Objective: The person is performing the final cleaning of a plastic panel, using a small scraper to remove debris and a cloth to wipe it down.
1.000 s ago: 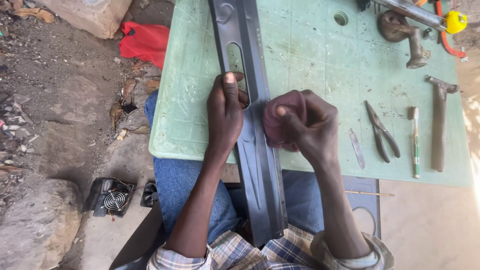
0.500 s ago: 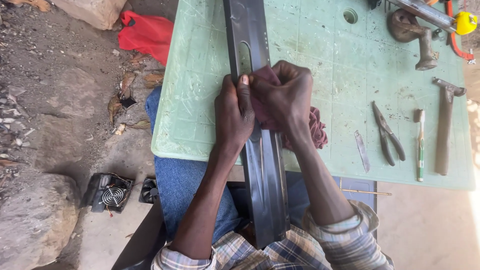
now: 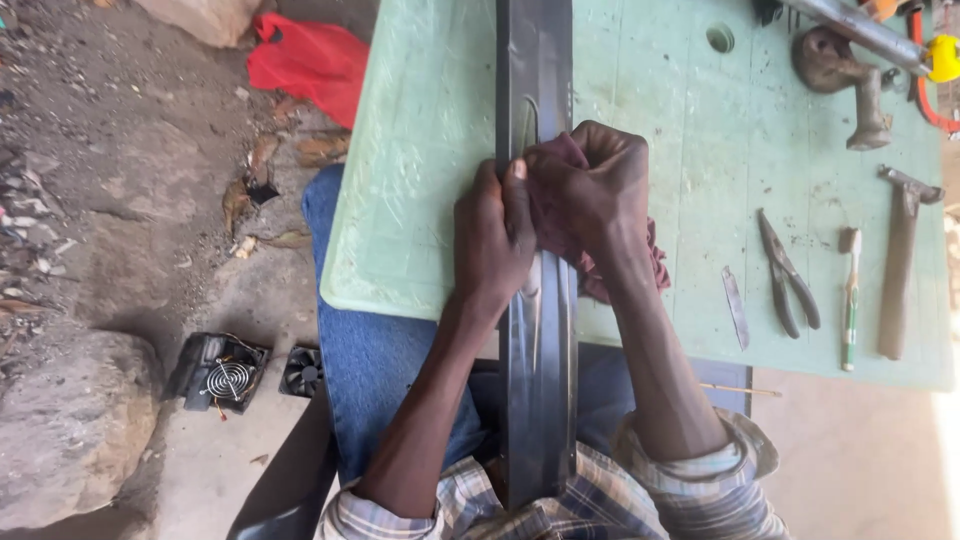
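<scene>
Head view: left hand (image 3: 490, 240) fingers grasp the metal strip (image 3: 536, 330); right hand (image 3: 590, 190) fingers clench a red rag (image 3: 655, 262) against it.

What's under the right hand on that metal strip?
A dark red cloth is bunched under the right hand, pressed on the long dark metal strip; more cloth shows past the wrist. The strip's surface beneath the cloth is covered.
</scene>
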